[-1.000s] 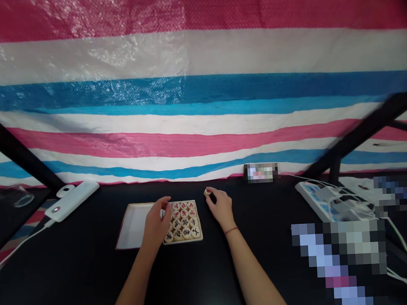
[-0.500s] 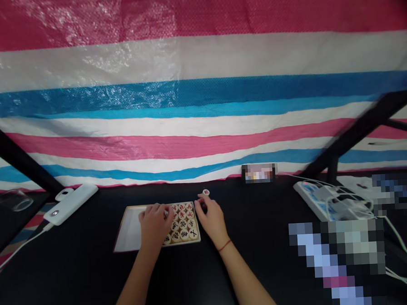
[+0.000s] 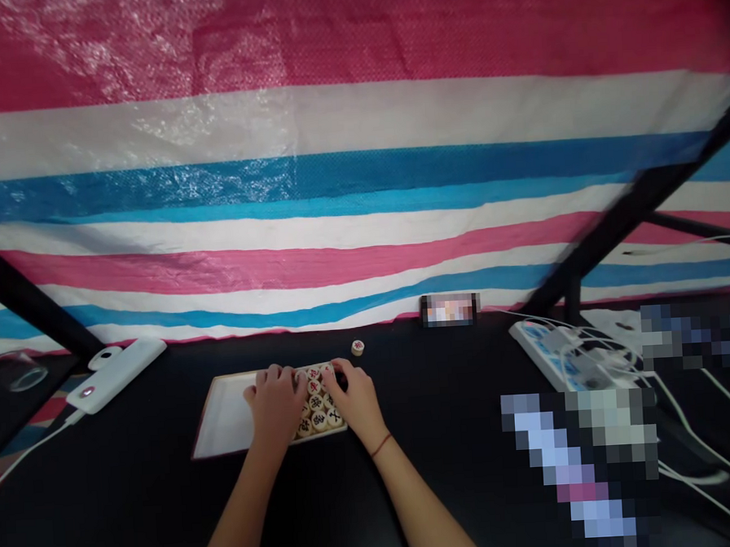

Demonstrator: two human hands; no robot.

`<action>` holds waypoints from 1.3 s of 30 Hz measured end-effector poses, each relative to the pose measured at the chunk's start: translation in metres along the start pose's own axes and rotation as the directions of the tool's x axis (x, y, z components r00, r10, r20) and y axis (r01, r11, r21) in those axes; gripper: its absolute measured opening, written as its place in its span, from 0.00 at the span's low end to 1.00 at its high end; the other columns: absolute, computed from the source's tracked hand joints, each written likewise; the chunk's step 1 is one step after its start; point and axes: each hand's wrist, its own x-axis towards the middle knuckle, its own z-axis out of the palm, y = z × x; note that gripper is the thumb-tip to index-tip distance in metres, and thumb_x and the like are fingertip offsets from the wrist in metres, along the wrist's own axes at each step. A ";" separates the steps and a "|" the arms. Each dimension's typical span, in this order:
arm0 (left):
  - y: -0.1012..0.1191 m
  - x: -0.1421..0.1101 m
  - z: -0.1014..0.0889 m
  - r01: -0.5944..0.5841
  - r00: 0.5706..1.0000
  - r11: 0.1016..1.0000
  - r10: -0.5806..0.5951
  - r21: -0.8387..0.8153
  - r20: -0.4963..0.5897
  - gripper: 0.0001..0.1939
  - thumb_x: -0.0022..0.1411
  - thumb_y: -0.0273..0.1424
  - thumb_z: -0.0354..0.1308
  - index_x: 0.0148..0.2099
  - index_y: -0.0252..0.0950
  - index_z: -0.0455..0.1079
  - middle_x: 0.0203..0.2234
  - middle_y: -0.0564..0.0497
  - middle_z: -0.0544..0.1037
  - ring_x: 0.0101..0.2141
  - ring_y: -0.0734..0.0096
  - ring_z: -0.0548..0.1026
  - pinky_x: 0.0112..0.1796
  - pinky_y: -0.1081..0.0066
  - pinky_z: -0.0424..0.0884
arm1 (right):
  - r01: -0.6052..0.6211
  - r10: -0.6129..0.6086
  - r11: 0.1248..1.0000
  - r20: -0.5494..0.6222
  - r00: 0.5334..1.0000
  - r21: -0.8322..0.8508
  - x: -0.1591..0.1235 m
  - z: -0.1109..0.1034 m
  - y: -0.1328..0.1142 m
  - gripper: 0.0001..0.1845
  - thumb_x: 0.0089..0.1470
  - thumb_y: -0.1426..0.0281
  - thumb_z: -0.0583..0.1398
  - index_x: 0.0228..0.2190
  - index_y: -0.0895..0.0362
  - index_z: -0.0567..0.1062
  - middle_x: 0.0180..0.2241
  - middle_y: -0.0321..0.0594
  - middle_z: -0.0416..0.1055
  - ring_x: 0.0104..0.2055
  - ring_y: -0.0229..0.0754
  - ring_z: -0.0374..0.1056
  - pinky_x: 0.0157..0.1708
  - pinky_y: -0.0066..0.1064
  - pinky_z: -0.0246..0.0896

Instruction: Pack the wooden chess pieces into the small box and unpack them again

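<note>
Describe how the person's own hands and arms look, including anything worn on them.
The right hand has a thin, reddish cord around its wrist. The left hand shows nothing worn at the wrist. Neither hand is gloved, and no sleeves are in view.

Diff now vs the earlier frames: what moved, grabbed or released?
Right hand let go of the loose round piece, which now lies on the table beyond the box, and came back toward the wearer and left to the box's right side. Left hand is flatter over the left pieces, fingers spread; grip unclear. Box and white open lid stayed put; the overall leftward shift is camera motion.
</note>
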 end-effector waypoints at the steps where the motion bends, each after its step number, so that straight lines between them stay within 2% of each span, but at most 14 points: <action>1: 0.000 -0.001 -0.001 0.004 1.000 1.000 -0.004 -0.006 -0.001 0.16 0.65 0.37 0.49 0.38 0.35 0.75 0.36 0.42 0.76 0.42 0.53 0.70 0.39 0.60 0.59 | -0.005 0.005 1.000 0.004 1.000 0.003 0.000 0.000 -0.001 0.12 0.58 0.62 0.56 0.39 0.54 0.75 0.34 0.38 0.76 0.37 0.42 0.70 0.39 0.31 0.61; 9: 0.001 -0.003 -0.003 0.031 0.999 0.994 -0.027 -0.102 0.047 0.11 0.64 0.36 0.51 0.38 0.38 0.73 0.30 0.47 0.79 0.42 0.55 0.72 0.42 0.58 0.57 | -0.077 0.077 0.995 0.005 0.997 0.057 0.002 0.005 0.001 0.14 0.59 0.60 0.54 0.35 0.54 0.75 0.33 0.38 0.76 0.36 0.43 0.69 0.39 0.32 0.61; 11: -0.002 -0.002 -0.001 0.029 1.000 0.991 -0.027 -0.133 0.015 0.10 0.63 0.36 0.52 0.39 0.38 0.73 0.31 0.47 0.79 0.42 0.55 0.73 0.42 0.58 0.58 | -0.065 0.067 0.997 -0.044 0.997 0.037 0.002 0.005 0.002 0.14 0.58 0.60 0.54 0.39 0.55 0.74 0.35 0.40 0.76 0.37 0.44 0.69 0.40 0.34 0.61; 13: -0.007 -0.001 0.002 0.004 0.998 0.976 -0.016 -0.216 -0.053 0.10 0.63 0.36 0.53 0.40 0.38 0.73 0.35 0.47 0.79 0.42 0.56 0.73 0.43 0.58 0.59 | -0.007 0.004 1.000 -0.135 0.991 -0.021 0.001 0.004 0.001 0.18 0.58 0.61 0.55 0.46 0.57 0.72 0.40 0.45 0.75 0.42 0.47 0.68 0.44 0.38 0.61; 15: -0.013 0.000 0.002 -0.064 0.993 0.924 0.023 -0.376 -0.112 0.11 0.62 0.37 0.53 0.41 0.38 0.72 0.37 0.47 0.79 0.41 0.58 0.74 0.43 0.61 0.63 | 0.109 -0.124 0.990 -0.179 0.976 -0.091 0.000 0.001 -0.002 0.21 0.56 0.64 0.56 0.50 0.59 0.69 0.45 0.48 0.73 0.49 0.50 0.65 0.48 0.42 0.59; 17: -0.017 0.000 0.000 -0.119 0.990 0.825 0.059 -0.552 -0.125 0.13 0.62 0.41 0.53 0.42 0.38 0.71 0.35 0.49 0.78 0.37 0.62 0.74 0.39 0.65 0.66 | 0.243 -0.259 0.962 -0.131 0.957 -0.127 -0.002 -0.002 -0.006 0.22 0.55 0.66 0.58 0.50 0.58 0.69 0.46 0.47 0.72 0.50 0.50 0.64 0.49 0.43 0.58; 19: -0.016 -0.001 -0.004 -0.107 0.994 0.730 0.067 -0.675 -0.086 0.15 0.62 0.43 0.52 0.41 0.38 0.71 0.32 0.51 0.78 0.32 0.66 0.74 0.34 0.69 0.68 | 0.340 -0.351 0.933 -0.082 0.933 -0.121 -0.003 -0.003 -0.010 0.19 0.54 0.68 0.59 0.49 0.57 0.70 0.44 0.45 0.73 0.47 0.48 0.65 0.48 0.41 0.58; 23: -0.008 -0.006 -0.010 -0.040 0.997 0.612 0.082 -0.790 0.013 0.15 0.61 0.43 0.52 0.41 0.39 0.71 0.28 0.53 0.77 0.27 0.70 0.72 0.30 0.71 0.69 | 0.424 -0.431 0.902 -0.101 0.897 -0.082 -0.006 -0.001 -0.012 0.14 0.58 0.69 0.57 0.47 0.56 0.71 0.41 0.43 0.75 0.44 0.45 0.67 0.45 0.38 0.59; 27: -0.005 -0.008 -0.005 0.007 0.992 0.524 0.101 -0.852 0.071 0.15 0.61 0.42 0.54 0.42 0.38 0.70 0.31 0.51 0.77 0.28 0.70 0.73 0.32 0.70 0.70 | 0.434 -0.439 0.898 -0.117 0.891 -0.066 -0.007 0.002 -0.012 0.14 0.58 0.69 0.57 0.46 0.56 0.71 0.41 0.43 0.75 0.43 0.45 0.68 0.43 0.38 0.60; 31: -0.009 -0.006 0.002 0.024 0.999 0.525 0.028 -0.851 0.045 0.16 0.60 0.43 0.55 0.43 0.38 0.70 0.36 0.50 0.78 0.27 0.71 0.72 0.31 0.71 0.69 | 0.372 -0.378 0.926 -0.168 0.910 -0.067 0.001 -0.003 -0.001 0.13 0.58 0.68 0.57 0.45 0.56 0.72 0.40 0.44 0.74 0.43 0.44 0.68 0.44 0.37 0.62; 33: -0.012 -0.005 0.005 0.075 0.997 0.513 -0.052 -0.855 0.056 0.18 0.60 0.45 0.55 0.45 0.38 0.69 0.34 0.50 0.78 0.27 0.70 0.72 0.30 0.71 0.69 | 0.265 -0.282 0.959 -0.285 0.916 -0.099 0.010 -0.009 0.016 0.13 0.57 0.67 0.56 0.43 0.56 0.73 0.41 0.46 0.73 0.45 0.46 0.67 0.46 0.39 0.62; 35: -0.015 -0.004 0.007 0.102 0.992 0.459 -0.110 -0.882 0.057 0.20 0.61 0.46 0.54 0.49 0.38 0.67 0.32 0.50 0.78 0.29 0.69 0.74 0.31 0.70 0.70 | 0.127 -0.174 0.982 -0.417 0.892 -0.139 0.019 -0.017 0.039 0.15 0.56 0.67 0.56 0.42 0.59 0.74 0.42 0.50 0.71 0.45 0.48 0.66 0.47 0.41 0.62; 36: -0.016 -0.003 0.007 0.097 0.991 0.432 -0.123 -0.897 0.048 0.21 0.62 0.46 0.53 0.50 0.38 0.66 0.32 0.50 0.78 0.30 0.68 0.75 0.32 0.70 0.70 | 0.069 -0.135 0.984 -0.441 0.888 -0.162 0.024 -0.020 0.050 0.16 0.55 0.67 0.55 0.42 0.61 0.75 0.41 0.51 0.71 0.44 0.48 0.66 0.46 0.41 0.62; 39: -0.017 -0.002 0.006 0.085 0.992 0.428 -0.125 -0.900 0.035 0.20 0.63 0.46 0.50 0.49 0.38 0.70 0.33 0.49 0.79 0.31 0.68 0.76 0.32 0.71 0.71 | -0.066 -0.028 0.972 -0.386 0.922 -0.227 0.032 -0.027 0.073 0.17 0.52 0.67 0.55 0.41 0.62 0.76 0.40 0.50 0.73 0.42 0.49 0.66 0.45 0.41 0.60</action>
